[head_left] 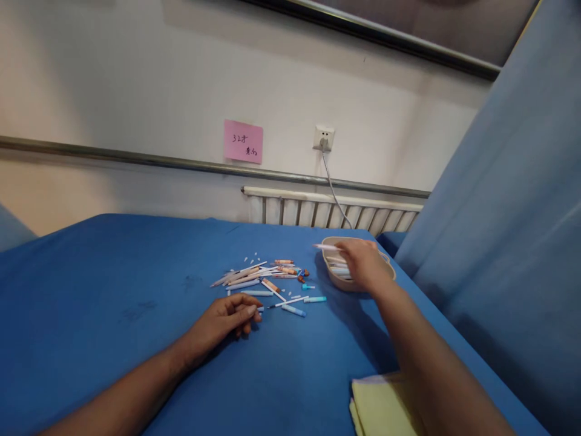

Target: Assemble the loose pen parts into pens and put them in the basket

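Observation:
My right hand (362, 259) is over a beige basket (347, 282), its fingers closed on a pale pencil-like stick (327, 247) whose pinkish tip points left. Inside the basket lie several white and pale sticks, partly hidden by the hand. On the blue cloth, my left hand (230, 316) pinches a small blue piece, like a pen cap (260, 309); most of it is hidden by the fingers. Just beyond that hand spreads a pile of pencils (242, 276). A thin brush-like stick (288, 301), a blue crayon-like stick (294, 310) and a teal one (315, 299) lie to its right.
Orange-wrapped crayons (271, 286), small brown bits (302, 276) and white scraps lie around the pile. A yellow folded item (384, 406) is at the near right, partly under my right forearm. A blue curtain (503, 200) hangs at the right; a radiator (295, 209) stands behind the table.

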{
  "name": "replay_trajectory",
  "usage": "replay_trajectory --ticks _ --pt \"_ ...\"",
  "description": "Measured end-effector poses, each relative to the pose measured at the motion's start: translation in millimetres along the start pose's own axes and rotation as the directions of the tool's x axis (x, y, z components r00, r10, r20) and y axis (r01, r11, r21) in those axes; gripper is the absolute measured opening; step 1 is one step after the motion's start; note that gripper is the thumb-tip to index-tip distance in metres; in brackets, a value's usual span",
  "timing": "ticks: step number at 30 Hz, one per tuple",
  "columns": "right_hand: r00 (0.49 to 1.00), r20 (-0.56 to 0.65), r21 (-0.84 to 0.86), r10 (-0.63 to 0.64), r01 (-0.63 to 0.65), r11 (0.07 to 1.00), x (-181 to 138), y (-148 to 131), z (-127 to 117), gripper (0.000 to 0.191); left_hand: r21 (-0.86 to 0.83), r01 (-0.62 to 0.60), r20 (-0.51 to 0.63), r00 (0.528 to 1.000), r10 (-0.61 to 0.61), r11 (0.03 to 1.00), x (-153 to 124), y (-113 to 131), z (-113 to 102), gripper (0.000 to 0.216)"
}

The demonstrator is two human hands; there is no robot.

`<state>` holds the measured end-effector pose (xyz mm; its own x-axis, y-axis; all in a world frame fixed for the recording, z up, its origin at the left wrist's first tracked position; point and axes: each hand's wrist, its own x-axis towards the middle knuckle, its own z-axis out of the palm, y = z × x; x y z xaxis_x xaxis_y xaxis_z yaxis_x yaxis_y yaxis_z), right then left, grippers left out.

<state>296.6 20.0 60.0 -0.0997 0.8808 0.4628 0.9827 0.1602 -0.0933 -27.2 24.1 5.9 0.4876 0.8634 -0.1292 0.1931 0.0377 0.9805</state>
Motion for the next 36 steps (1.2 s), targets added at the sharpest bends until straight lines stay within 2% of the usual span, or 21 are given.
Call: replay_trajectory --ticks 3,5,10,18,23,26,29,31,34,36 --pt "0.974 0.074 -0.079 0.215 -0.209 0.975 -1.4 42.9 6.9 0.028 0.009 0.014 0.000 1.000 -0.014 1.000 1.3 0.4 -0.8 0.036" --pt "0.944 0.176 -0.120 0.279 -0.260 0.958 -3.9 58.3 15.9 0.029 0.012 0.020 -0.002 1.000 -0.020 1.000 1.5 0.9 -0.5 0.036" --pt "0.914 0.267 -0.134 0.306 -0.279 0.951 -5.5 67.8 32.4 0.030 0.004 0.022 0.010 1.000 -0.022 1.000 2.4 0.6 -0.7 0.034" --pt "0.885 0.315 -0.152 0.343 -0.309 0.939 -3.9 68.9 34.6 0.025 -0.006 -0.002 -0.007 1.000 0.002 1.000 3.1 -3.3 -0.9 0.032" --pt "0.877 0.306 -0.186 0.371 -0.327 0.926 -5.6 68.5 35.4 0.027 -0.029 -0.053 -0.175 0.983 0.048 0.998 1.1 2.6 -7.9 0.033" --pt "0.892 0.283 -0.202 0.353 -0.304 0.931 -7.2 69.0 33.7 0.028 -0.024 -0.125 -0.355 0.929 0.108 0.992 2.7 6.2 -21.0 0.035" --pt "0.930 0.223 -0.186 0.293 -0.255 0.949 -6.2 62.4 25.6 0.028 0.017 -0.172 -0.512 0.845 0.156 0.985 6.9 4.7 -35.6 0.036" --pt "0.962 0.155 -0.145 0.227 -0.205 0.968 -5.3 48.8 17.2 0.028 0.054 -0.181 -0.549 0.816 0.180 0.982 9.9 0.8 -41.4 0.035" --pt "0.992 0.061 -0.022 0.112 -0.111 0.994 -8.1 11.7 6.5 0.027 0.142 -0.163 -0.502 0.838 0.213 0.976 12.5 -6.7 -41.3 0.031" --pt "0.994 0.080 0.103 0.077 -0.085 0.991 -13.8 -19.3 4.3 0.026 0.237 -0.156 -0.415 0.876 0.245 0.959 12.2 -11.3 -37.4 0.028"
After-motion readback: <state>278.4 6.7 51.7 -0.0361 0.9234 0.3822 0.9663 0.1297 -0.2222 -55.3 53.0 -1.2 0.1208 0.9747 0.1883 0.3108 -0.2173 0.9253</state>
